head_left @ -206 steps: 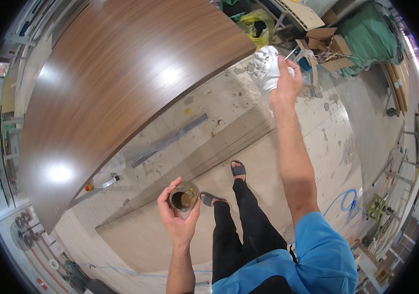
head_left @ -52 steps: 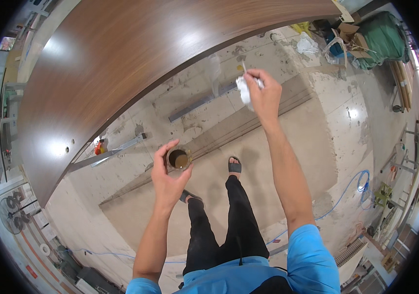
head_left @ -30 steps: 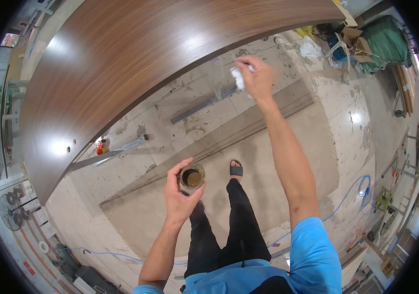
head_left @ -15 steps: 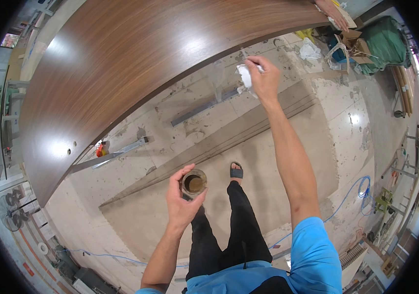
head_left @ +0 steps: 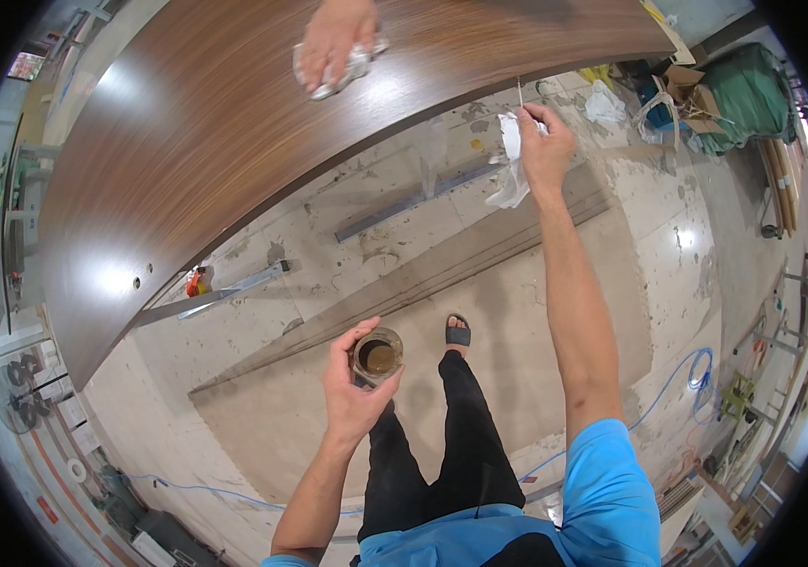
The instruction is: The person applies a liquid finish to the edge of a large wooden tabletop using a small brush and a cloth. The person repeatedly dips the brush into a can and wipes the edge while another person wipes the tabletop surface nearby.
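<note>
In my left hand is a small clear glass jar with dark brown liquid in it, fingers and thumb wrapped round its sides. My right hand reaches out by the near edge of a large brown wood-grain board. Between its fingertips a thin stick-like tool points at that edge; whether its tip touches cannot be told. A crumpled white tissue hangs from the same hand. On the board's top, another person's hand presses a white wad flat.
Beneath the board a metal bar and a metal leg show near the floor. Brown sheeting lies under my feet. A blue hose runs at right. Cardboard and a green sack stand far right, a fan far left.
My right hand has shifted right along the board's edge with the stick and tissue. The other person's hand has come from the far right corner onto the board's middle. My left hand stays put.
</note>
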